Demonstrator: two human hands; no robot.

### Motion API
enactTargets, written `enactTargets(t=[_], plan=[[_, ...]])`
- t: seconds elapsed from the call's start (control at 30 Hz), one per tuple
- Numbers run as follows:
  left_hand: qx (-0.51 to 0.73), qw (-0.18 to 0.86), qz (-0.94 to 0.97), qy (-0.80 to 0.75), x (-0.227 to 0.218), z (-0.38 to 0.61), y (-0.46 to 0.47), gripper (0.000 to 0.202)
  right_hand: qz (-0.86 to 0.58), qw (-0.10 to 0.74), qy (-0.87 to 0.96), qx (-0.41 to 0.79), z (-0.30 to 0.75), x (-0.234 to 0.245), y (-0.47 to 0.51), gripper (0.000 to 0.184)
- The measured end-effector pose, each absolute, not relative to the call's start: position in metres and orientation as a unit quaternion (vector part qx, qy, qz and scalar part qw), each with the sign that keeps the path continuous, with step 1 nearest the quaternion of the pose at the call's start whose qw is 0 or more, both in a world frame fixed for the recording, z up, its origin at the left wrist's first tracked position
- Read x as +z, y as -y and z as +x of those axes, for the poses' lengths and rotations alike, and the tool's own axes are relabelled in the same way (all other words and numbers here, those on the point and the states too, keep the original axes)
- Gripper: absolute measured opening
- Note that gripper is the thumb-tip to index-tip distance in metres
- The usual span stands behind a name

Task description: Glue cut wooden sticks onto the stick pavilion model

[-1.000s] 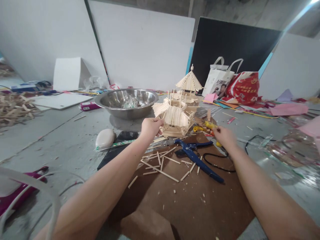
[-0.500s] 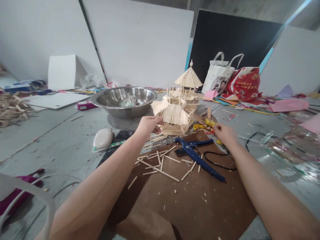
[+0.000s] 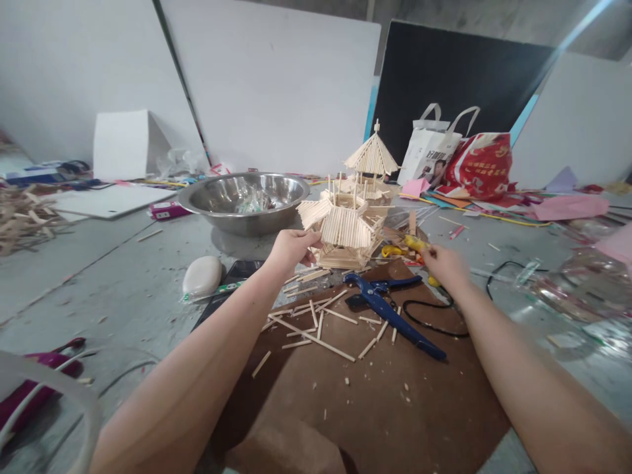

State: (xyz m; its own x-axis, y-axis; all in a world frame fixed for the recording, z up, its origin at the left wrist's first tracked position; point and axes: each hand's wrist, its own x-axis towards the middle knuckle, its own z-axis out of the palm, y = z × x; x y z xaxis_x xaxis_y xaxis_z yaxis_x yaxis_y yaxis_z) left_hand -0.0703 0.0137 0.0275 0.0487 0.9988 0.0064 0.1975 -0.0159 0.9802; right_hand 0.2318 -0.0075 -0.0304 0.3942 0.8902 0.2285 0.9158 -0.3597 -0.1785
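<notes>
While the left hand [image 3: 292, 250] pinches the model [image 3: 345, 227] between nearly closed fingers [image 3: 313, 237], the right hand [image 3: 445, 264] grips a yellow tool [image 3: 413, 243]; just beyond the left fingers, roof slats [image 3: 316, 211] are laid, posts [image 3: 340, 187] stand uncapped.

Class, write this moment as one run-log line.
left hand: touching stick model; right hand: holding yellow tool; blue cutter: lying on brown sheet

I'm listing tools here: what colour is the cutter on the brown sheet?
The cutter is mostly blue, best seen in the head view.
</notes>
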Motion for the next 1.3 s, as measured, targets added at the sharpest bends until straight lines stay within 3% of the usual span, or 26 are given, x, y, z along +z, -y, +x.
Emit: enactTargets(t=[0.53, 1.3], plan=[[0.42, 0.393, 0.609, -0.545, 0.0267, -0.0729, -0.016, 0.022, -0.821, 0.143, 0.551, -0.046, 0.2331, -0.0314, 0.0064, 0.04], [0.418, 0.422, 0.601, -0.535, 0.0259, -0.0728, -0.0164, 0.022, -0.838, 0.183, 0.514, -0.029, 0.2331, -0.0291, 0.0073, 0.042]])
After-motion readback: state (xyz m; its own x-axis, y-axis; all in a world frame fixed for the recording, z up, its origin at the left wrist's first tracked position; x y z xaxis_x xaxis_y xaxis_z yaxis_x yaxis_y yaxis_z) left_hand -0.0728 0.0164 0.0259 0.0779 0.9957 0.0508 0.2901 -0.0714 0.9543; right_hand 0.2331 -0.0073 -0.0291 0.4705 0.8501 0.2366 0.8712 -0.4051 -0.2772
